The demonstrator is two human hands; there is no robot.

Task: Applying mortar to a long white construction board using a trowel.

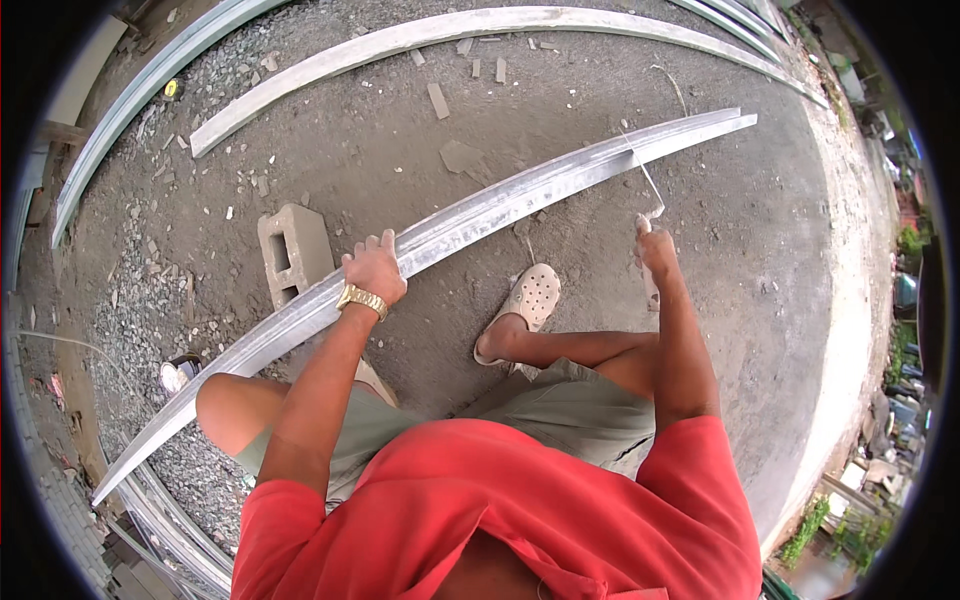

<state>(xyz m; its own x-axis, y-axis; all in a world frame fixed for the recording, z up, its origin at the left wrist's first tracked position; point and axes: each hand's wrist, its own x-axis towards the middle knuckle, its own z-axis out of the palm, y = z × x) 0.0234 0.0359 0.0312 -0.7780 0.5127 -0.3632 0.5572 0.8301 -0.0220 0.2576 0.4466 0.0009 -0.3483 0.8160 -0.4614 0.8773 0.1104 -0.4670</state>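
Note:
A long grey metal channel (500,204) runs diagonally in front of me, from low on the left to high on the right. My left hand (374,268), with a gold watch on its wrist, grips the channel, fingers over its far edge. My right hand (654,250) is closed around a pale-handled tool (651,185). Its thin, straight metal part crosses the channel near the right end, by a dark notch-like spot; whether it is a saw cannot be told. A hollow concrete block (310,240) stands against the channel's far side, just left of my left hand.
Another long pale beam (400,42) lies across the far ground, with a metal channel (120,125) at far left. More metal lengths (175,520) lie at lower left. My foot in a beige clog (535,298) is near the channel. Gravel and rubble cover the left ground.

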